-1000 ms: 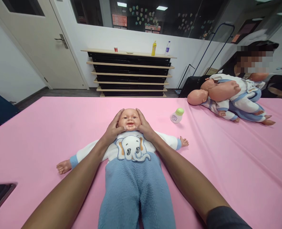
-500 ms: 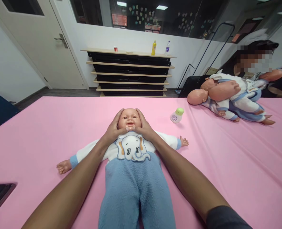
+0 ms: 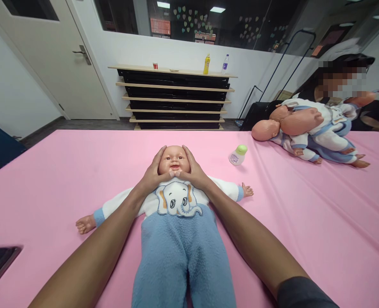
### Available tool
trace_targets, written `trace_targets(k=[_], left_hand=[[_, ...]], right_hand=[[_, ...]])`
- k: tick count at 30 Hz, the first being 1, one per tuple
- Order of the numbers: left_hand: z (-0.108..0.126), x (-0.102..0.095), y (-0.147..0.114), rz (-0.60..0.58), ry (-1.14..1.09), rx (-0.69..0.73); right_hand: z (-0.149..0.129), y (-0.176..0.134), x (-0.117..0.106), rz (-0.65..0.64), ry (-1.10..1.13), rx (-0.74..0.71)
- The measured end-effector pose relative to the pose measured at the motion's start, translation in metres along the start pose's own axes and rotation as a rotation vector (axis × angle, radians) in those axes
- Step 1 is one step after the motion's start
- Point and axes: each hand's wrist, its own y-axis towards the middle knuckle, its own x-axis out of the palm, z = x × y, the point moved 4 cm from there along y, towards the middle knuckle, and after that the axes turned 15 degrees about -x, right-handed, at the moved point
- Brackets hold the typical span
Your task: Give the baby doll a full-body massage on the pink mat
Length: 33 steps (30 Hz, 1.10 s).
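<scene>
While my fingers (image 3: 157, 159) clasp the doll's head (image 3: 174, 159), uneven pressure, hard to judge from here, could twist it.

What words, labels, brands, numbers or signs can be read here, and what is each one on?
None can be read with certainty.
Green-capped bottle: purple print, too small to read.
Yellow bottle: label too small to read.
Clear bottle with a purple label: too small to read.
Red-and-white cup: any print too small to read.
Baby doll: elephant picture, no visible lettering.
</scene>
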Motion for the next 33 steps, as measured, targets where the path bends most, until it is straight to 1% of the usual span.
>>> trace_targets(k=[2, 5, 9, 12, 14, 16, 18, 20, 21, 27, 31, 33], left_hand=[[0.002, -0.001, -0.002, 0.011, 0.073, 0.003], [0.003, -0.002, -0.001, 0.003, 0.042, 0.001], [-0.002, -0.001, 0.005, -0.022, -0.08, -0.024], [-0.007, 0.003, 0.008, -0.101, -0.248, -0.068], [-0.006, 0.004, 0.008, -0.119, -0.291, -0.063], [-0.003, 0.002, 0.005, -0.066, -0.195, -0.03], [0.0, 0.001, 0.001, -0.001, -0.027, -0.004], [0.003, 0.0, -0.002, 0.024, 0.087, 0.004], [0.004, 0.0, -0.003, 0.027, 0.107, 0.004], [0.002, -0.001, 0.001, 0.0, 0.011, 0.003], [-0.003, -0.001, 0.006, -0.024, -0.064, -0.005], [-0.005, -0.001, 0.006, -0.038, -0.111, -0.009]], right_hand=[[-0.001, -0.001, 0.0, -0.004, -0.02, 0.008], [0.001, 0.0, 0.0, 0.004, -0.02, 0.01], [0.006, 0.002, 0.0, -0.002, 0.009, 0.005], [0.01, 0.003, 0.0, 0.011, 0.031, 0.0], [0.01, 0.003, -0.001, 0.025, 0.047, -0.013], [0.008, 0.002, -0.001, 0.025, 0.053, -0.011], [0.005, 0.001, -0.001, 0.011, 0.033, -0.006], [0.001, 0.0, 0.0, -0.003, 0.001, -0.002], [0.0, -0.001, 0.0, -0.004, -0.011, -0.002], [0.003, 0.001, -0.001, -0.001, -0.019, -0.011], [0.01, 0.003, -0.001, 0.009, -0.018, 0.03], [0.011, 0.003, -0.002, 0.022, -0.008, 0.025]])
